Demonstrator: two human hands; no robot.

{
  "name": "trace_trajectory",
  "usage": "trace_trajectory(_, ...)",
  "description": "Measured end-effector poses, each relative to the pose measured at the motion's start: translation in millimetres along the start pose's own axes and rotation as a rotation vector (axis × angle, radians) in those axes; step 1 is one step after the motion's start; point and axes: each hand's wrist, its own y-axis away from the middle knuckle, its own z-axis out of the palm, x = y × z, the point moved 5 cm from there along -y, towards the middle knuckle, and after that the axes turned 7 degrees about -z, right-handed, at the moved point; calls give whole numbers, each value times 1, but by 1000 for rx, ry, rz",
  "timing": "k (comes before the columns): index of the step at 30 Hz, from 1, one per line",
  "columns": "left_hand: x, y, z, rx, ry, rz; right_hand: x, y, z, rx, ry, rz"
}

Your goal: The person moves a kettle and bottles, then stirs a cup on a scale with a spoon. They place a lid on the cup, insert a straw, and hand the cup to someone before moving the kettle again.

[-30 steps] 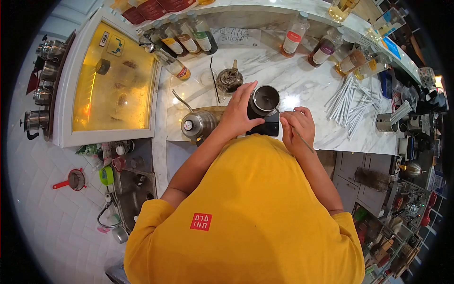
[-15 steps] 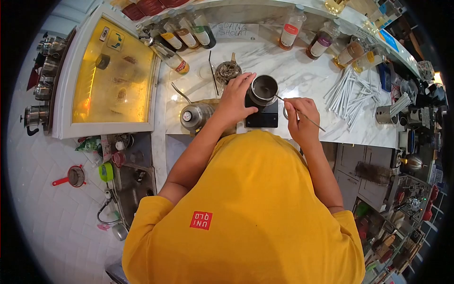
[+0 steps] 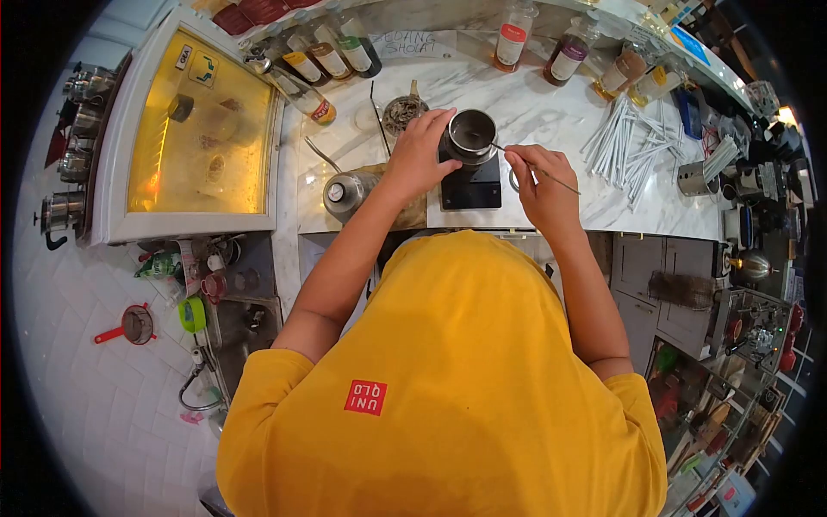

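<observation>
A round metal cup (image 3: 470,131) with dark contents stands over a black digital scale (image 3: 472,191) on the counter. My left hand (image 3: 419,157) curves round the cup's left side, fingers at its far rim and thumb nearer me. In my right hand (image 3: 544,183) is a thin metal stirring stick (image 3: 560,180), pinched and slanting, its far tip at the cup's right rim. Beside my right fingers shows a small curved loop that I cannot make out. A gooseneck kettle (image 3: 346,195) stands left of my left forearm. Behind that hand sits a glass ashtray-like jar (image 3: 401,112) of dark bits.
Syrup bottles (image 3: 512,43) line the counter's back edge on both sides. White paper straws (image 3: 626,151) lie in a pile at right, near a metal holder (image 3: 692,179). A yellow-lit display case (image 3: 202,129) borders the left; a sink (image 3: 245,345) lies below it.
The whole view has shifted slightly, with the counter things appearing higher in the picture. Both hands keep their holds; the stick still rests at the cup's rim.
</observation>
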Motion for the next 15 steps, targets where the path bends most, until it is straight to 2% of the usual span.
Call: trace_trajectory(15, -7, -3, -1, -27, -143, 61, -10, 8, 9, 105, 74, 56)
